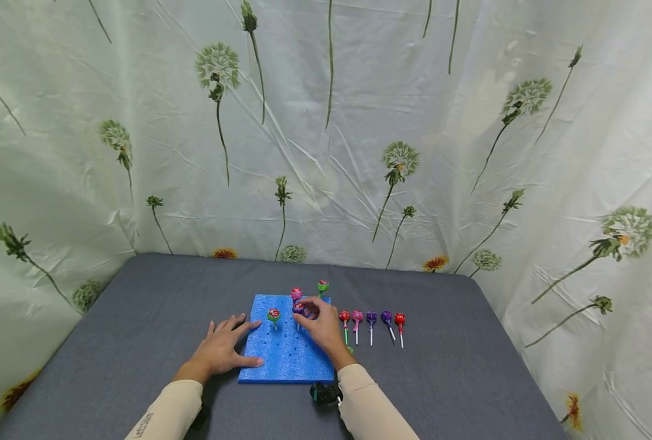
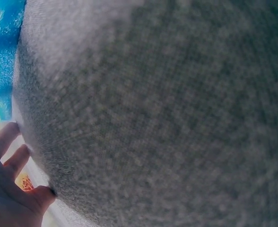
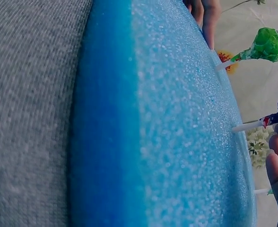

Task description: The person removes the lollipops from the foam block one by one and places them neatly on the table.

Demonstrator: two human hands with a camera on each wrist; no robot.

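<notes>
A blue foam board [image 1: 282, 366] with rows of small holes lies on the table. My right hand [image 1: 324, 327] pinches the wrapped head of a purple lollipop [image 1: 298, 309]; in the right wrist view its white stick [image 3: 247, 127] meets the board's top. Standing in the board to its left is a green lollipop [image 1: 273, 314]. Behind are a pink lollipop [image 1: 296, 294] and another green lollipop [image 1: 323, 285] near the far right corner. My left hand [image 1: 221, 348] rests spread along the board's left edge, thumb and fingertips touching it.
Right of the board several lollipops lie in a row, from a red lollipop [image 1: 344, 316] to another red lollipop [image 1: 399, 319]. A green wrapper [image 1: 350, 350] shows partly behind my right wrist. The grey table [image 1: 457, 366] ends at a floral curtain [image 1: 326, 153].
</notes>
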